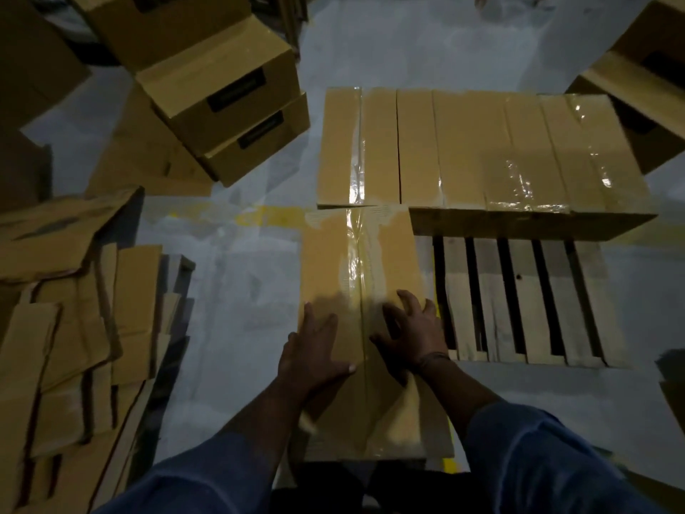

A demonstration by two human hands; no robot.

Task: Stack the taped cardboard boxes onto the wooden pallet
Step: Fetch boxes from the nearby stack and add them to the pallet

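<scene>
Both hands lie on top of a long taped cardboard box. The left hand is flat with straight fingers, and the right hand is spread with its fingertips pressing; neither grips anything. Glossy clear tape runs down the box's centre seam. The box lies along the left edge of the slatted wooden pallet, its far end meeting a row of taped boxes standing on the pallet. Stacked boxes at upper left carry dark rectangular labels, too blurred to read. Flattened cardboard is heaped on the grey floor at left.
</scene>
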